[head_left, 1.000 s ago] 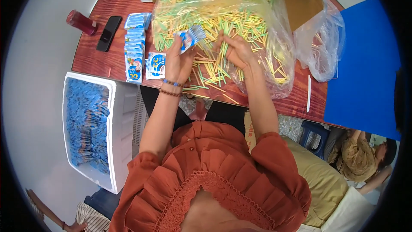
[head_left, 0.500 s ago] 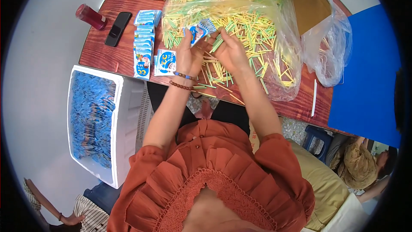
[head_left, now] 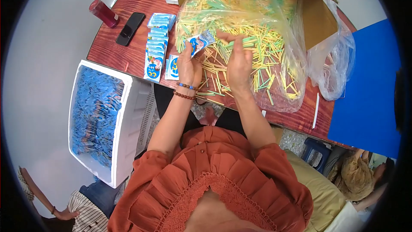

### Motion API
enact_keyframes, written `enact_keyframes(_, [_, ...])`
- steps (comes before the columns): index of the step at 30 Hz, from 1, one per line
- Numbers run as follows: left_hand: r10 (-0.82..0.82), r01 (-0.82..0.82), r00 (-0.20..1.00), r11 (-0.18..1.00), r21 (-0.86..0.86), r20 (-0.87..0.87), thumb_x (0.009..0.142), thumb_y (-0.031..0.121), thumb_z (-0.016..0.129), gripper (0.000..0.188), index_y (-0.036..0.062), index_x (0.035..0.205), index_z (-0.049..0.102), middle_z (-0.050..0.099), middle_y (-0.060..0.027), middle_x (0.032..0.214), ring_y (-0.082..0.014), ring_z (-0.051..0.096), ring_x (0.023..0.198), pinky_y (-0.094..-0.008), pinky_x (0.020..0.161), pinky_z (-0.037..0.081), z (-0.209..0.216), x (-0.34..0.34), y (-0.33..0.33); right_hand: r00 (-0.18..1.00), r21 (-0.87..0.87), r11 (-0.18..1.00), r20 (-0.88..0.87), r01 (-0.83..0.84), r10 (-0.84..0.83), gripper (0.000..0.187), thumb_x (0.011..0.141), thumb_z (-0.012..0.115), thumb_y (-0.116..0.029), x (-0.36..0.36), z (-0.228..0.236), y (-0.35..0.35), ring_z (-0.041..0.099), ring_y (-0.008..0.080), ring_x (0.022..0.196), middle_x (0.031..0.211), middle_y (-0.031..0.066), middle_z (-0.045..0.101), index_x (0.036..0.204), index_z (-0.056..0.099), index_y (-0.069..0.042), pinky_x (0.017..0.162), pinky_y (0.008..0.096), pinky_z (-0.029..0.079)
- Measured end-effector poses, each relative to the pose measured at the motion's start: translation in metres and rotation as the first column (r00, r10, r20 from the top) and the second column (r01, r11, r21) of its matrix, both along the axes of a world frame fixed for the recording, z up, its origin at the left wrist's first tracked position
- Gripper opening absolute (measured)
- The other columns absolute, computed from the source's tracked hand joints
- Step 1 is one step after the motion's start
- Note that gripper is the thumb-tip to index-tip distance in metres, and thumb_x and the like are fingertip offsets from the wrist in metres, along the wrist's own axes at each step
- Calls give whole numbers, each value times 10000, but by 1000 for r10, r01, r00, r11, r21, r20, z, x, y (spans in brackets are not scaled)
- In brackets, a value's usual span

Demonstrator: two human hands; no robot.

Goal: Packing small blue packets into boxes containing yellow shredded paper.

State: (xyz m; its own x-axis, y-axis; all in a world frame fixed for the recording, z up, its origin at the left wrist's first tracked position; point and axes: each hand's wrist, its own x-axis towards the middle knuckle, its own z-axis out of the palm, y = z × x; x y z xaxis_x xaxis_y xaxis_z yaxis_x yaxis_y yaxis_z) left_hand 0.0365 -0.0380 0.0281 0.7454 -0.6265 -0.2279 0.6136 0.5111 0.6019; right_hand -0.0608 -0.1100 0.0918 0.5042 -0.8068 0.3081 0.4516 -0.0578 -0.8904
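Observation:
A small blue-and-white printed packet [head_left: 200,43] is pinched between the thumb and fingers of my left hand [head_left: 189,69], above the table's near edge. Just right of it, my right hand [head_left: 240,66] holds several thin green sticks [head_left: 244,43] between thumb and fingers. The packet and these sticks are apart. Beyond both hands, a large clear plastic bag [head_left: 286,96] lies open with a heap of thin yellow and green sticks [head_left: 266,45]. Some loose sticks lie on the wood below my hands. Another packet [head_left: 173,66] rests beside my left hand, partly covered by it.
Overlapping packets [head_left: 156,51] form a row to the left, near a black phone [head_left: 130,29] and a red bottle [head_left: 104,13]. A white foam box [head_left: 116,141] full of blue packets stands lower left. A cardboard box [head_left: 319,19] surrounds the bag; a blue board [head_left: 365,90] lies right.
My right hand has moved right, away from the packet, with green sticks in its fingers. My left hand still holds the packet. The whole view has shifted slightly.

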Motion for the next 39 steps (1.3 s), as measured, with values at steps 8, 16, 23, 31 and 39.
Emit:
enact_keyframes(8, [7, 2, 994, 997, -82, 113, 957, 293, 546, 292, 47, 1108, 592, 639, -42, 1060, -158, 590, 975, -317, 857, 453, 15, -15, 3, 999, -145, 989, -38, -41, 36, 479, 1025, 327, -340, 25, 3, 8, 395, 266, 1312, 1157, 121, 630, 1103, 623, 28, 1108, 391, 225])
enact_keyframes(16, [5, 3, 998, 993, -119, 69, 961, 279, 542, 268, 40, 1066, 600, 648, -54, 1039, -153, 612, 947, -331, 813, 489, -2, -13, -7, 998, -150, 989, -59, -16, 7, 410, 1008, 410, -293, 32, -5, 11, 201, 263, 1411, 1417, 148, 410, 1281, 487, 3, 1117, 374, 176])
enact_keyframes(23, [-114, 94, 991, 967, -236, -72, 956, 282, 538, 327, 63, 1199, 534, 616, -48, 1138, -182, 577, 1041, -375, 939, 455, -1, -15, -9, 991, 54, 990, -8, -134, 135, 414, 985, 461, -306, 31, -11, 0, 272, 257, 1376, 1471, 168, 332, 1269, 482, -6, 1110, 351, 207])
enact_keyframes(31, [-123, 71, 976, 959, -273, -178, 953, 309, 535, 335, 68, 1186, 539, 619, -58, 1137, -192, 580, 1040, -373, 922, 470, -14, -8, -12, 846, 253, 908, -343, -335, 408, 664, 953, 533, -331, 29, -6, -25, 331, 228, 1340, 1462, 176, 339, 1460, 221, -36, 1099, 354, 264])
enact_keyframes(39, [-149, 58, 955, 942, -332, -256, 966, 318, 501, 365, 72, 1237, 507, 597, -68, 1180, -201, 562, 1074, -377, 947, 465, -10, -7, -22, 916, -58, 949, -287, -310, 282, 527, 980, 480, -354, 26, -11, -41, 514, 186, 1160, 1269, 146, 564, 1379, 401, -18, 1013, 304, 377])
